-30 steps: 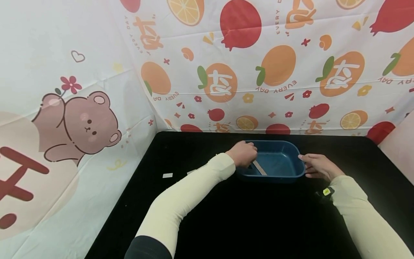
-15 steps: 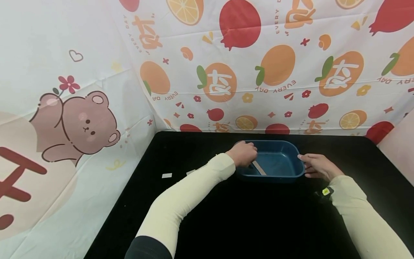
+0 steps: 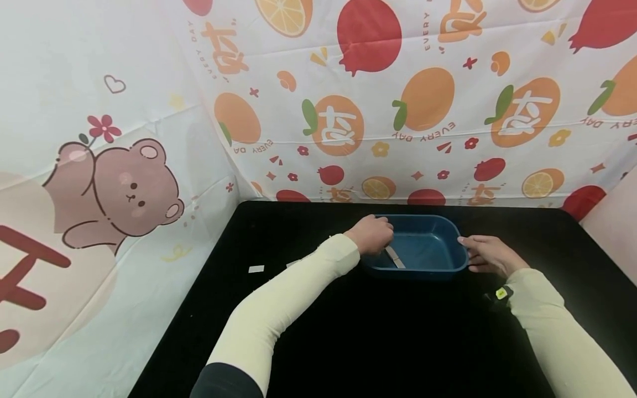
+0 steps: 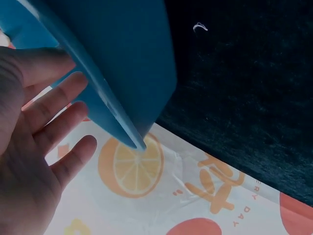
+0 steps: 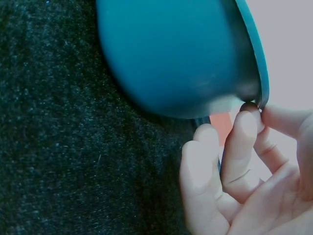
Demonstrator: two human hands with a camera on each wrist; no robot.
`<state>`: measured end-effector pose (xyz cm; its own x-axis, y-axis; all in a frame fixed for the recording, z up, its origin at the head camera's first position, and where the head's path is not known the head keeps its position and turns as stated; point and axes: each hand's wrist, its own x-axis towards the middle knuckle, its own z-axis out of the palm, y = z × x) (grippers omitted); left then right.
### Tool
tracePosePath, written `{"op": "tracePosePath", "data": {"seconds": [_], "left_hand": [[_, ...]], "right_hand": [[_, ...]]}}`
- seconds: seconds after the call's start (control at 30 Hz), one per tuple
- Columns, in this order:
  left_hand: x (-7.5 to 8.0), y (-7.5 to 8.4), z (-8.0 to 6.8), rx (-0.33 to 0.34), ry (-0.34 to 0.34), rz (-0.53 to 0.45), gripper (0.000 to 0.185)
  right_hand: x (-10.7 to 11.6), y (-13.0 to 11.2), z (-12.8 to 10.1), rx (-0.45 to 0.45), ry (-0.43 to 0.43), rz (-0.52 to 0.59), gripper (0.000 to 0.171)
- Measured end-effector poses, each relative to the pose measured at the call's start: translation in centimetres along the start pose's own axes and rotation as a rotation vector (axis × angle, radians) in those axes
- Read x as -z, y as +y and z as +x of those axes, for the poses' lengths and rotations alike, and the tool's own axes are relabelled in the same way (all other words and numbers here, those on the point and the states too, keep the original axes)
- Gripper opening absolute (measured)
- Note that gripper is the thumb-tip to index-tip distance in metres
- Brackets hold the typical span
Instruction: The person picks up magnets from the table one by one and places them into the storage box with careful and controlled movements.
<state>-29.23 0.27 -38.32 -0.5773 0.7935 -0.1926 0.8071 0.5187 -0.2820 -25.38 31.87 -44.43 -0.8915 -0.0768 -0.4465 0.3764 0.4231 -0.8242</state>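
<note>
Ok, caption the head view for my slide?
Both hands at a blue tub on black cloth, a pale strip inside.

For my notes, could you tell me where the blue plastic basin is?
In the head view, the blue plastic basin sits mid-table toward the back, between the left hand and right hand.

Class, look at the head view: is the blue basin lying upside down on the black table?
No, the blue basin stands open side up, a pale flat strip visible inside it.

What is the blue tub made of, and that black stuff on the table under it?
The blue tub looks like plastic: one even colour, smooth and slightly shiny, with a thin moulded rim that the right hand pinches. The black table cover looks like cloth, maybe felt or velvet: up close it is matt and fuzzy with tiny pale flecks.
</note>
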Motion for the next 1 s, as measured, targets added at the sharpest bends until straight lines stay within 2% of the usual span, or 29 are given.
{"op": "tracePosePath", "data": {"seconds": [0.5, 0.7, 1.0], "left_hand": [[0.3, -2.3, -2.1, 0.052, 0.078, -0.070, 0.019], [0.8, -3.7, -3.2, 0.074, 0.121, -0.110, 0.017], [1.4, -6.3, -5.5, 0.165, 0.135, -0.093, 0.015]], "right_hand": [[0.0, 0.1, 0.1, -0.010, -0.008, 0.012, 0.044], [0.0, 0.0, 0.1, -0.019, -0.009, 0.014, 0.045], [0.0, 0.0, 0.0, 0.002, -0.017, 0.008, 0.045]]}}
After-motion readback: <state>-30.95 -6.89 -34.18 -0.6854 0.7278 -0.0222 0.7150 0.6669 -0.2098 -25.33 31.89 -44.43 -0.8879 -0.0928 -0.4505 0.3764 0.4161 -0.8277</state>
